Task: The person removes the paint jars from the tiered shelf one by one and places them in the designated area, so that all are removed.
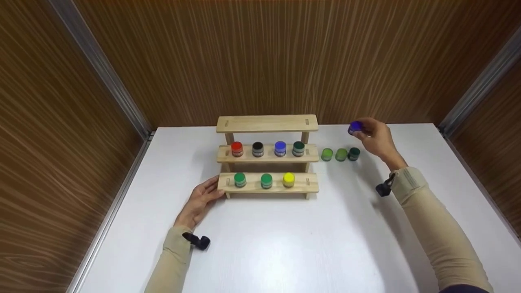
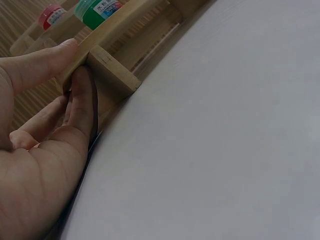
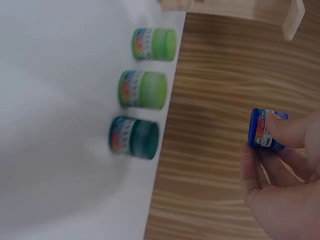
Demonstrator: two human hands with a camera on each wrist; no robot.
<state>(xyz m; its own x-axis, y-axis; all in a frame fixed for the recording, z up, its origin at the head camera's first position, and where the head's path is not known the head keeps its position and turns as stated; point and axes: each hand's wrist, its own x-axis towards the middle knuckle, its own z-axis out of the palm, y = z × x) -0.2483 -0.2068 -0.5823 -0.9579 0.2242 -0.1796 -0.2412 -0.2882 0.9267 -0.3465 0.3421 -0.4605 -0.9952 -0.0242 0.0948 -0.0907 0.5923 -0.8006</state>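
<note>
The right hand holds the deep-blue jar in a pinch, thumb on one side and fingers on the other. This jar is off the table, to the right of the rack and beyond the three loose jars, touching neither. In the right wrist view its label shows beside the thumb.

The left hand is at the rack's near left corner. It grips the end of the bottom shelf — thumb along the upper edge, fingers bent in beneath, close to the leg.

The rack is of pale wood, with three stepped tiers. The top shelf carries nothing. The middle shelf bears four upright jars, left to right: red, black, blue and dark green. The bottom shelf bears three — two green, one yellow — all upright and spaced apart.

Just right of the rack, three more jars stand in a row on the table: two light green, then one dark green nearest the right hand. A brown wood-grain panel stands behind the table.
</note>
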